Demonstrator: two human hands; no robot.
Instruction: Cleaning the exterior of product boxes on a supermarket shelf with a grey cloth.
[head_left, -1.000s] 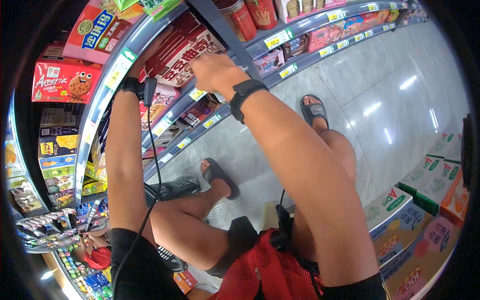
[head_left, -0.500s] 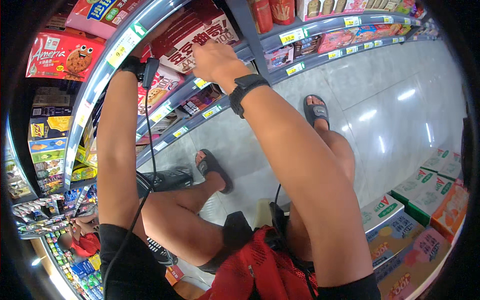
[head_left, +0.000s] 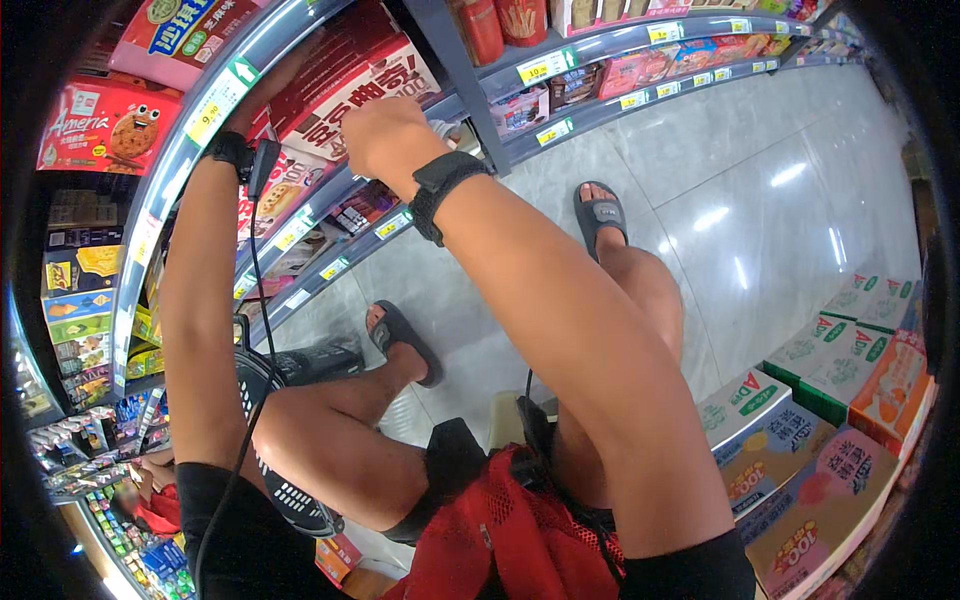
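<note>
Compared with a second ago, both arms are sitting lower and further left in the view, and the shelf front is filling more of the upper left. The right hand (head_left: pixel 385 135) has travelled from the upper middle toward the red and white snack box (head_left: pixel 350 75), and the sandalled foot on the right is appearing further up the tiled floor (head_left: pixel 760 190).

The right hand is now resting with curled fingers against the lower right face of the red and white snack box; whether it is actually gripping the box or only pressing on it cannot be told, since the fingertips are turned away. A black wristband (head_left: pixel 445 190) is wrapping that wrist. The left hand is reaching up behind the curved shelf rail (head_left: pixel 190 140) and is hidden there, so its state cannot be told; only its wrist with a black strap (head_left: pixel 232 152) and a dangling black cable (head_left: pixel 258 300) are showing.

The snack box is standing on the second shelf from the top, just left of the grey upright post (head_left: pixel 450 60). Its printed face is pointing outward and down toward the aisle, and its long axis is running diagonally, from lower left to upper right along the shelf.

Stacked cartons (head_left: pixel 800 440) are lying on the floor at the right, well apart from the hands.
</note>
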